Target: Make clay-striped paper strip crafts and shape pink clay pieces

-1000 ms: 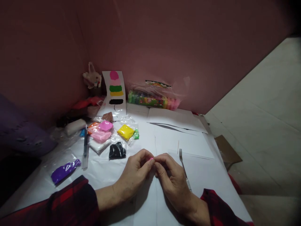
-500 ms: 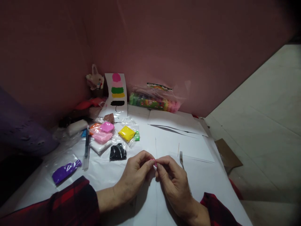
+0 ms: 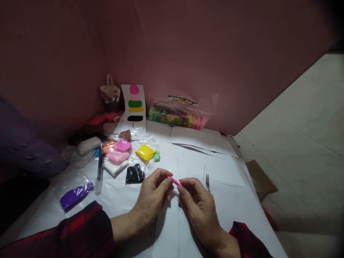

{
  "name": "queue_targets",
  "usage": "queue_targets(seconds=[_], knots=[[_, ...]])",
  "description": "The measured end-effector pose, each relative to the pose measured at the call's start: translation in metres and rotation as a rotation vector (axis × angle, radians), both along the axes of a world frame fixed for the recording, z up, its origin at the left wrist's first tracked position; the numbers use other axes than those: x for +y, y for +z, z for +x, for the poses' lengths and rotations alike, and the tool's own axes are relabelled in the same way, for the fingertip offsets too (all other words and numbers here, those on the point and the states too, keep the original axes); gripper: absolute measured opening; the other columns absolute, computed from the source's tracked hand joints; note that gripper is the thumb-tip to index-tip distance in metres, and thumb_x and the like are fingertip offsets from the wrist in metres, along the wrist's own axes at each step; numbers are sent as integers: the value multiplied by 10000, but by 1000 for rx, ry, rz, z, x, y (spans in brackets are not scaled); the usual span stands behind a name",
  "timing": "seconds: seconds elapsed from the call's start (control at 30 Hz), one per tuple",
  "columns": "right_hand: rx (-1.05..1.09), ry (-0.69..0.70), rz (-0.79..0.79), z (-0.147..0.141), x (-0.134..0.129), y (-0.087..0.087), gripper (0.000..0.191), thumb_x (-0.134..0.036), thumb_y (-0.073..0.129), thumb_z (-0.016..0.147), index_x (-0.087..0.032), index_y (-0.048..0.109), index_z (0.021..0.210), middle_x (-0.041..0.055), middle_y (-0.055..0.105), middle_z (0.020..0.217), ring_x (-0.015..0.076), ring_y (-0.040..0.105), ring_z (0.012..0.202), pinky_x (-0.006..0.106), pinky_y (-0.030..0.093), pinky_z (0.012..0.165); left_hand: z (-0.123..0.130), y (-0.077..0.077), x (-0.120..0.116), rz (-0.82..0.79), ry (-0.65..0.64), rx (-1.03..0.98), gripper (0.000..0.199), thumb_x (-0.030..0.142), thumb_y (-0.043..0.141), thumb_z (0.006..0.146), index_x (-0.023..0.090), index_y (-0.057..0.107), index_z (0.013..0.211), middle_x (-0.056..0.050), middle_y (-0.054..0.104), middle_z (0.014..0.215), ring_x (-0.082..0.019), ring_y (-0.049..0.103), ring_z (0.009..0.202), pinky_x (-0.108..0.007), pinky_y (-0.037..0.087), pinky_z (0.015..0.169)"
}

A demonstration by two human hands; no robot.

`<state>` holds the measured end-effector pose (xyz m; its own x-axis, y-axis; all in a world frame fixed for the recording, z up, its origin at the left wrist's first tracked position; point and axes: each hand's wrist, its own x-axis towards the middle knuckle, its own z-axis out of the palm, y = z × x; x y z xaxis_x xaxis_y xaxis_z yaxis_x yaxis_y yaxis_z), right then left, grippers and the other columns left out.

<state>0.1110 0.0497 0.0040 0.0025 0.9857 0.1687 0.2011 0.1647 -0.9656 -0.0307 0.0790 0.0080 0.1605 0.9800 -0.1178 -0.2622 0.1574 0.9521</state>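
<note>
A small strip of pink modelling clay [image 3: 176, 182] spans the gap between my two hands over the white paper. My left hand [image 3: 154, 195] pinches its left end between thumb and fingertips. The other end sits in the pinch of my right hand [image 3: 200, 204]. Beyond the right hand lies a metal fork [image 3: 207, 181], its handle partly hidden behind that hand. A thin wooden stick [image 3: 204, 172] rests just past the fork. Left of my left hand is a bag of black clay [image 3: 135, 174], with a yellow clay packet [image 3: 145, 153] behind it.
More clay packets, pink [image 3: 118, 156] and purple [image 3: 76, 196], lie at the left beside a pen [image 3: 99, 170]. A card with painted colour bands [image 3: 135, 104] leans at the wall. A bag of coloured clay sticks [image 3: 174, 118] lies along the back. Paper sheets [image 3: 201, 138] cover the table.
My hands have drawn slightly apart, and the pink clay between them now shows as a longer strip. The white bit seen beneath it earlier no longer shows.
</note>
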Motion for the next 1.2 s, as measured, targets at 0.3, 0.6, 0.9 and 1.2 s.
queue_targets(seconds=[0.3, 0.6, 0.9, 1.2], knots=[[-3, -36, 16, 2, 0, -4, 111, -298, 575, 915, -193, 610, 912, -16, 594, 651, 111, 545, 530, 232, 443, 470, -1, -3, -1, 24, -110, 39, 145, 272, 657, 807, 146, 613, 751, 31, 547, 544, -68, 469, 474, -187, 337, 437], [-87, 18, 123, 3, 0, 0, 149, -253, 462, 965, -214, 605, 952, -23, 544, 675, 98, 482, 506, 227, 416, 459, 1, -5, -2, -11, -112, -39, 147, 219, 687, 766, 171, 613, 883, 36, 584, 624, -75, 493, 491, -204, 380, 474], [-125, 61, 162, 2, -3, 2, 108, -210, 504, 937, -213, 584, 1010, 11, 633, 794, 134, 606, 662, 249, 511, 590, -3, -5, -3, 93, -121, 154, 145, 287, 638, 823, 147, 667, 794, -15, 618, 663, -111, 522, 594, -232, 395, 551], [-51, 56, 85, 1, -1, -1, 80, -219, 547, 925, -211, 610, 974, -1, 627, 761, 118, 587, 616, 234, 500, 545, -2, -2, -2, 27, -157, 116, 219, 328, 593, 857, 134, 628, 762, 14, 555, 569, -78, 442, 502, -202, 322, 463]])
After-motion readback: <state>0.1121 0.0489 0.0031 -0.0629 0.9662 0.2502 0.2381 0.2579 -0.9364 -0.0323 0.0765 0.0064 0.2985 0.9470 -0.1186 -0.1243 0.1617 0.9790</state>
